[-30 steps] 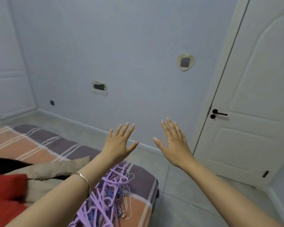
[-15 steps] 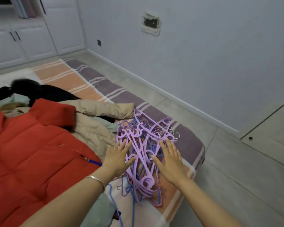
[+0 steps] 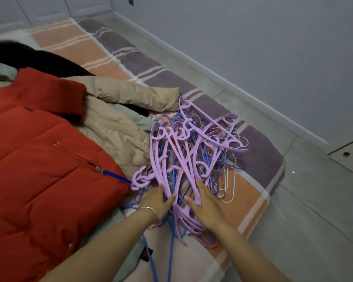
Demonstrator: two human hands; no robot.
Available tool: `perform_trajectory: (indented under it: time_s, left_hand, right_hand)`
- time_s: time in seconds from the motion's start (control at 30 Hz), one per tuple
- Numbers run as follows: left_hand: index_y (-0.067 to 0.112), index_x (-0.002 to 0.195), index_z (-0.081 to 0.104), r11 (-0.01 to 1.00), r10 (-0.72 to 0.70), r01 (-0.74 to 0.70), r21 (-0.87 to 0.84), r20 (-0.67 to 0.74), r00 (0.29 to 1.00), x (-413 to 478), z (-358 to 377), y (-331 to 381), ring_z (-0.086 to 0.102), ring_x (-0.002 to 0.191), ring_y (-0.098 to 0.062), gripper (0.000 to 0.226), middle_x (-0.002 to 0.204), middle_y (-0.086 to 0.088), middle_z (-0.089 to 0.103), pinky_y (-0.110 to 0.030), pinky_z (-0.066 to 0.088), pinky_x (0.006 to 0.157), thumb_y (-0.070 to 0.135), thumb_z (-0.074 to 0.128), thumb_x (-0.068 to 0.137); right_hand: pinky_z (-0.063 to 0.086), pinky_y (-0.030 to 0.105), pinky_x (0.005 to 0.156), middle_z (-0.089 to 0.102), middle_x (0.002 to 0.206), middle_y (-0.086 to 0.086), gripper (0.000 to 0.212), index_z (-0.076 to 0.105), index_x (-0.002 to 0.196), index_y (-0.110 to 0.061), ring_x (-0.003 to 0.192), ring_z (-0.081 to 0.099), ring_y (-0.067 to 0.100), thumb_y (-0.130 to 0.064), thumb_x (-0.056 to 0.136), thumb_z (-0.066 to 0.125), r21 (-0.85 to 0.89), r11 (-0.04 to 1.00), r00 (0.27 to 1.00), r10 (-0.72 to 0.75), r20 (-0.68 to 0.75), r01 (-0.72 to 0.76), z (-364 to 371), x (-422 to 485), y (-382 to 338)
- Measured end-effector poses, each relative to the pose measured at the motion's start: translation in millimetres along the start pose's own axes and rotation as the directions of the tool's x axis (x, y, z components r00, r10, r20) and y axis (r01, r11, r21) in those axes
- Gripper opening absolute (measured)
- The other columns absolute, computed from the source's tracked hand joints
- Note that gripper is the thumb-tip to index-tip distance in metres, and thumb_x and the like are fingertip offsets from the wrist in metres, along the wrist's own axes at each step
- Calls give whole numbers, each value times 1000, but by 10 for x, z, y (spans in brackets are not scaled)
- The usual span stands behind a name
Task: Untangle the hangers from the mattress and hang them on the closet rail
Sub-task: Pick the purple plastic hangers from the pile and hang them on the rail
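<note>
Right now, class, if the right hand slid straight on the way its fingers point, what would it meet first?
The right hand lies on the tangled hangers. Going straight on, its fingers would likely push deeper into that purple pile, though depth is unclear.

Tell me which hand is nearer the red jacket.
Left. The left hand touches the near edge of the hangers, just beside the red jacket. The right hand rests on the hangers farther from it.
</note>
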State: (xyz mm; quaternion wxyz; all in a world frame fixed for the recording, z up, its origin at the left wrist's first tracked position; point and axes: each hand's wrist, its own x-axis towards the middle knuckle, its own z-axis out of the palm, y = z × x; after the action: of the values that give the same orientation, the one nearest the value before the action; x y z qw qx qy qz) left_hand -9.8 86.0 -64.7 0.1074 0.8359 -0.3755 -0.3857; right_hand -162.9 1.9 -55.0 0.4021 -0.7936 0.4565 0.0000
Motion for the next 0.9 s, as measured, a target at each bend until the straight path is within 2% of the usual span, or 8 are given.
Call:
perform_trajectory:
  time_s: [0.23,0.33,0.43,0.53,0.6,0.67,0.73,0.9]
  left_hand:
    - [9,147,12,922,-126,87,-377,-80,989,39,269,100,53,119,-32,69,136,-17,51,-33,43,95,32,49,93]
    - [0,135,26,832,-273,120,-541,-212,938,10,252,171,63,98,-34,57,106,-20,67,-32,46,81,17,56,90]
    - [-6,113,50,629,-425,158,-761,-167,889,12,212,163,62,85,-29,36,96,-19,67,-29,46,78,9,64,84]
    - [-6,84,66,468,-458,151,-871,-93,884,42,144,115,63,72,-33,16,78,-24,69,-48,54,82,9,68,79]
    - [-6,79,66,409,-439,107,-906,-93,894,-18,29,181,61,59,-28,12,57,-12,67,-46,56,78,5,64,82]
    - [-5,77,64,331,-375,38,-943,-94,922,-122,-117,321,59,43,-18,12,42,0,62,-30,56,59,0,57,86]
    - [-5,84,61,248,-296,-8,-969,-84,952,-223,-262,496,59,38,-10,12,44,1,63,-21,52,44,1,53,90]
    - [2,90,59,200,-113,-113,-973,-137,984,-519,-729,1034,62,41,-8,7,74,-3,67,-19,51,43,8,54,91]
  right_hand:
    - [22,14,105,34,142,0,72,32,142,-14,136,32,17,-30,81,68,152,988,997,-19,-72,30,284,-15,148]
    - [30,29,110,39,139,-2,64,38,139,-16,135,35,19,-15,83,68,201,978,982,-25,-187,64,292,22,75]
    - [30,24,108,39,145,2,56,38,139,-14,136,34,18,-9,88,60,275,959,976,-1,-218,62,232,35,-123]
    - [30,25,108,36,145,7,52,37,140,-12,136,34,19,-9,91,54,325,943,980,-6,-197,71,113,-4,-345]
    - [33,27,108,40,140,7,48,41,138,-12,131,39,19,-8,92,52,345,934,974,-19,-224,98,3,-56,-484]
    - [39,33,104,45,132,5,44,46,134,-12,124,47,21,-7,91,53,374,920,962,-11,-272,116,-143,-113,-603]
    - [45,34,97,48,122,3,42,48,132,-11,114,54,21,-8,91,55,407,904,953,2,-304,128,-327,-191,-691]
    - [45,28,64,56,80,0,22,58,110,-19,66,56,10,-16,89,61,587,800,935,107,-339,122,-1024,-476,-967]
